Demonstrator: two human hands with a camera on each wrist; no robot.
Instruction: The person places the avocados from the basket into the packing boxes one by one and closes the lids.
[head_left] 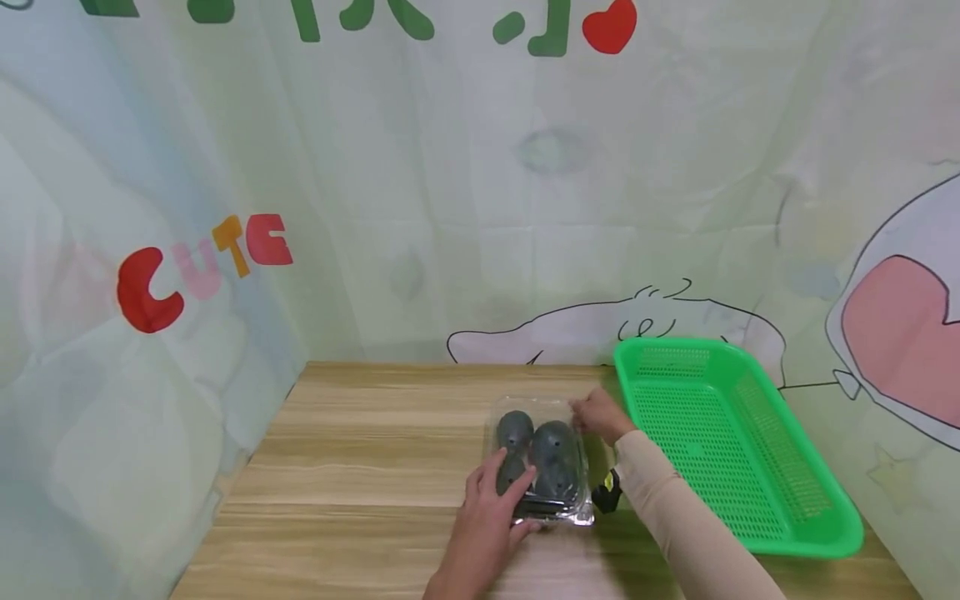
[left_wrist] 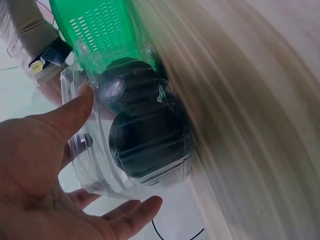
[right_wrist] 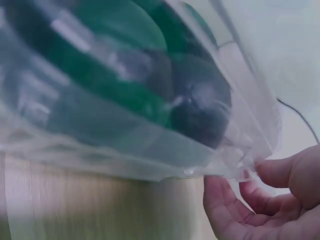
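Observation:
A clear plastic clamshell box (head_left: 538, 507) holding several dark green, egg-shaped fruits (head_left: 553, 437) sits on the wooden table. My left hand (head_left: 483, 517) holds the box at its near left corner, the thumb at the front side and other fingers over the lid and left side. In the left wrist view, that thumb (left_wrist: 80, 107) presses the clear rim, and the dark fruits show through the ribbed wall. At the far right corner, my right hand (head_left: 600, 415) pinches the box's thin edge between thumb and fingers, seen closely in the right wrist view (right_wrist: 265, 195).
A green perforated plastic basket (head_left: 626, 367) stands right of the box, close by the right forearm. The wooden table (head_left: 352, 467) extends to the left. Behind it hangs a printed cloth (head_left: 420, 208) with letters and cartoon drawings. A black strap (head_left: 606, 493) shows at the right wrist.

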